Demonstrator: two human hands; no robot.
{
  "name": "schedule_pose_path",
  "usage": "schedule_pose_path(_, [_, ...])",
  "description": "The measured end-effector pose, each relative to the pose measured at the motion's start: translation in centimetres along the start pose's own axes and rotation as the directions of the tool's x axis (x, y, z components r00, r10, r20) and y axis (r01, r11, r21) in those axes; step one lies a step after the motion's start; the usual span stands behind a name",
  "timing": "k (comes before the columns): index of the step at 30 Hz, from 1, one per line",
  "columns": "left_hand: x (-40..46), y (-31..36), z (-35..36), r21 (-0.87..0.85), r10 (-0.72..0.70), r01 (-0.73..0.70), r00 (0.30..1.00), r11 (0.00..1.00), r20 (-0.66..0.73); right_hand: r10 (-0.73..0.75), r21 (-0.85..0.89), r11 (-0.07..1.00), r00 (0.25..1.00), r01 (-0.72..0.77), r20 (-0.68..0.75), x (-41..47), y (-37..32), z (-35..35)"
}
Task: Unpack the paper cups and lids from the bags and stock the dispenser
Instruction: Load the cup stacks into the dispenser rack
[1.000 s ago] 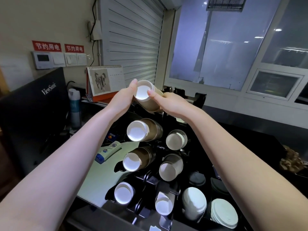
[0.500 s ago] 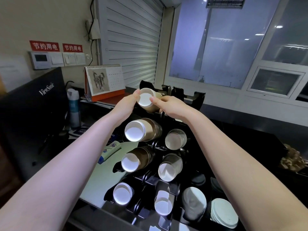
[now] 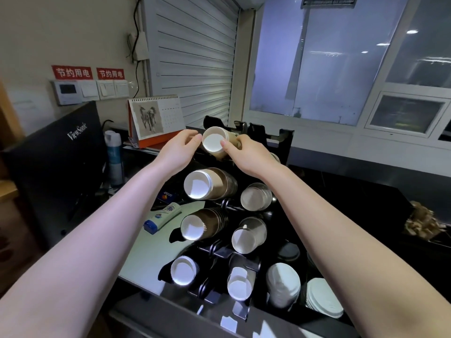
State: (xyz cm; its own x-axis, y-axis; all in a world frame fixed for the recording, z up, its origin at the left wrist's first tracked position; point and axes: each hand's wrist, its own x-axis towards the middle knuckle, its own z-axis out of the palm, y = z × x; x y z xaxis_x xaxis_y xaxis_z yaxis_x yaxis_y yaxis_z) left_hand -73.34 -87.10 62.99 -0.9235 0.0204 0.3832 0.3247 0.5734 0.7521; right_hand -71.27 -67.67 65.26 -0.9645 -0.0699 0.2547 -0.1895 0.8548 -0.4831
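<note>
Over the last second I have carried the stack of paper cups (image 3: 216, 145) down and away from me, so it now sits at the mouth of the top slot of the black dispenser (image 3: 284, 142), at twelve o'clock from the filled rows. My left hand (image 3: 179, 150) steadies the white rim from nine o'clock with thumb and forefinger closed on it; my right hand (image 3: 246, 154) wraps the brown sleeve from three o'clock, fingers closed on the stack. That puts the stack at the point of loading, not yet seated as far as I can judge, since my right hand hides how deep it goes.

Below, at six o'clock, six slots already show cup mouths, and white lids (image 3: 323, 301) stand at five o'clock, so this top row looks like one of the last to fill.

Room is tight: the upright black dividers flank the stack on both sides. The desk calendar (image 3: 156, 118) stands at ten o'clock, clear of my left wrist. The worktop (image 3: 151, 250) at seven o'clock is open beyond a small tube (image 3: 163, 217).
</note>
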Motion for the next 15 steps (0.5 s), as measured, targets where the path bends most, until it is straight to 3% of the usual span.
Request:
schedule_pose_path(4, [-2.6,0.8,-1.1,0.178,0.125,-0.113,0.99,0.978,-0.059,-0.132,-0.071,0.99,0.98,0.123,-0.147,-3.6,0.7,-0.7])
schedule_pose_path(9, [-8.0,2.8,0.2,0.186,0.239,-0.215,0.964,0.959,-0.118,-0.297,-0.093,0.954,0.931,0.283,-0.21,-9.7,2.8,-1.0])
schedule_pose_path(15, [-15.9,4.9,5.9,0.212,0.305,-0.298,0.952,0.931,-0.002,-0.338,-0.125,0.94,0.922,0.318,-0.189,-17.4,7.7,-1.5])
